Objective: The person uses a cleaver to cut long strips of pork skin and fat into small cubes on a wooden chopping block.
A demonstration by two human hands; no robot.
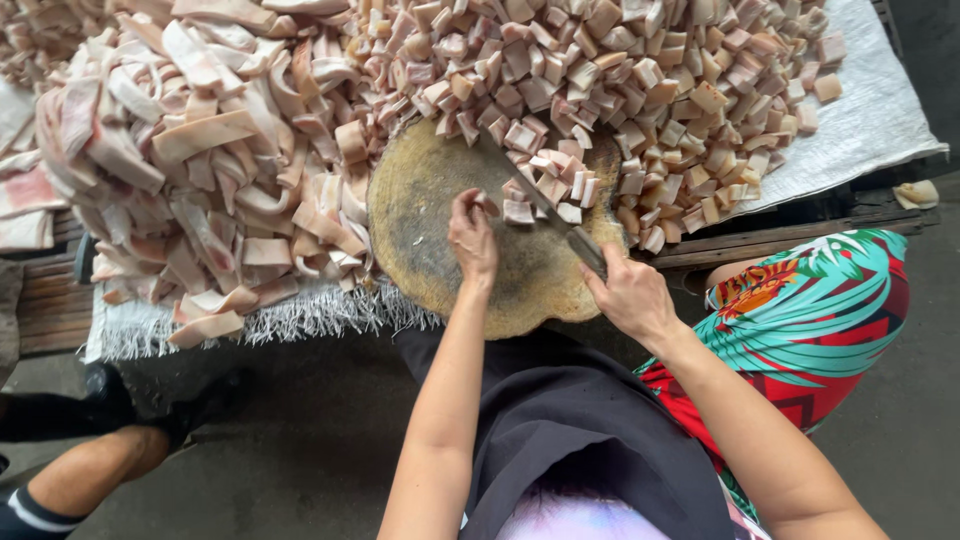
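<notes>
Working outward from the lower centre of the frame, two bare forearms are seen rising toward a round, worn chopping block (440, 250) at mid-frame. The right hand (630, 295), right of centre, is clenched around the handle of a knife (545, 205), whose long axis runs diagonally up and to the left, the blade ending among a few cut cubes (560, 185) on the block's upper right. The left hand (472, 238) is set just left of the blade, fingers curled down over a small piece of pale meat at the block's middle; whether the piece is pinched or only pressed cannot be told. That piece lies just beside the knife edge, nearer the left hand than the right. Farther up, a heap of diced cubes (640, 70) fills the upper right on a white woven sheet (870, 120), and a heap of long uncut strips (210, 170) fills the upper left.
</notes>
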